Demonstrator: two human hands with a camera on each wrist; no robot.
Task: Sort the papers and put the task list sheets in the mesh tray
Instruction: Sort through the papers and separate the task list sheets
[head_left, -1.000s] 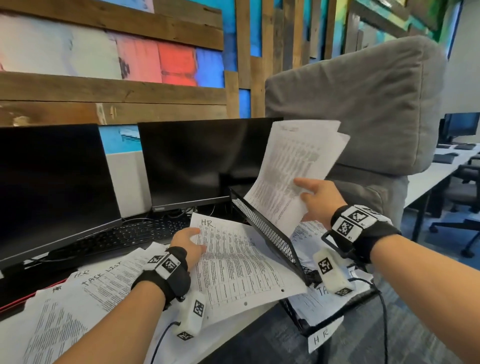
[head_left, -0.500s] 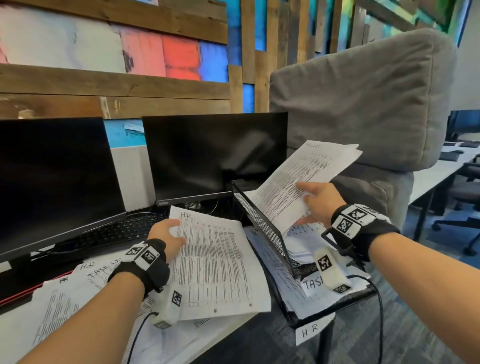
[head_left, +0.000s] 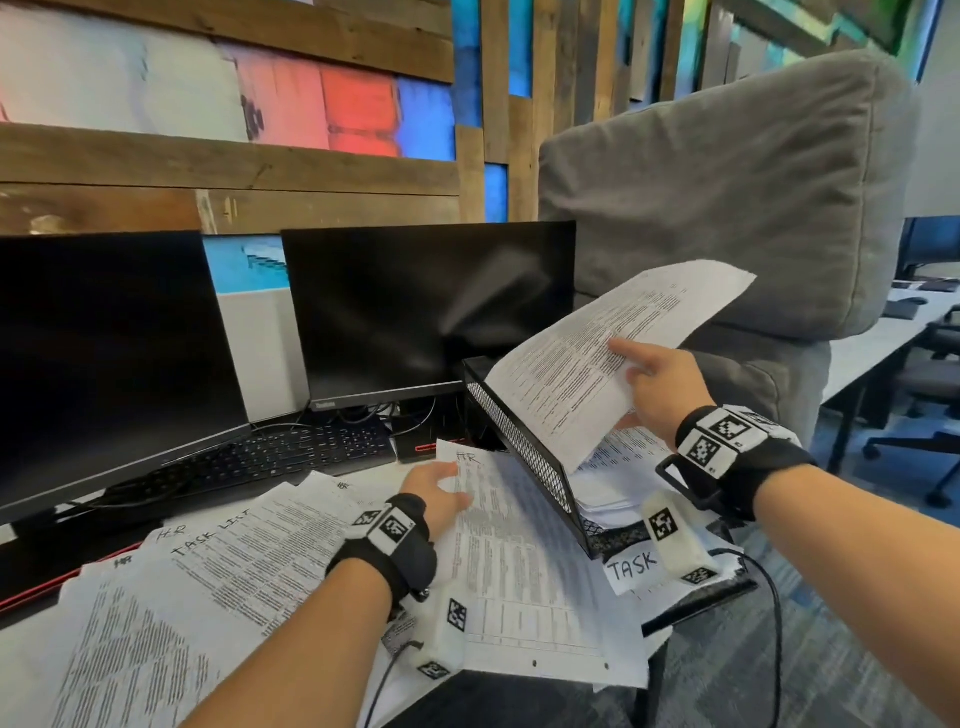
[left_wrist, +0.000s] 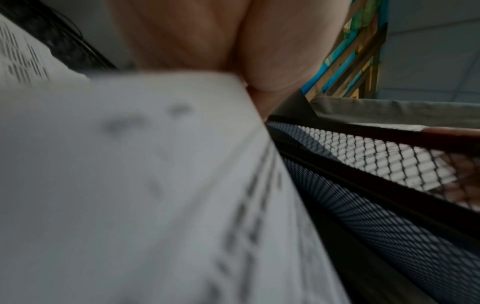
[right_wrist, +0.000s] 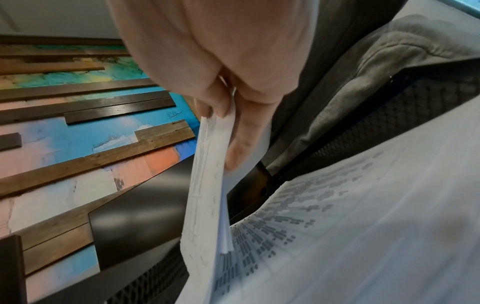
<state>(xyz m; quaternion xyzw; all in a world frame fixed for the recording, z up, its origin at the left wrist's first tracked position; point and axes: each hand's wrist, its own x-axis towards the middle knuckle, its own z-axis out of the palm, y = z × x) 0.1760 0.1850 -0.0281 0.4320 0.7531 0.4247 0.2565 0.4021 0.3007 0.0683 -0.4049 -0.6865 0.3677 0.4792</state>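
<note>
On the left of the desk I see loose papers (head_left: 208, 561) spread out, one marked TASK LIST; they are thin and floppy, so I think they will slide on each other and bend if I grab a corner only. My left hand (head_left: 434, 491) rests on the sheet marked HR (head_left: 519, 561), thumb on top; I cannot tell how the other fingers lie, as the left wrist view is blurred. Just beside it on the right is the mesh tray (head_left: 524, 447), with a TASK label (head_left: 631, 569) on its front and paper already inside. My right hand (head_left: 660, 389) pinches a few task list sheets (head_left: 587, 364) by one long edge, thumb on top, fingers under, tilted over the tray; I would hold them near the middle of that edge so they do not droop.
</note>
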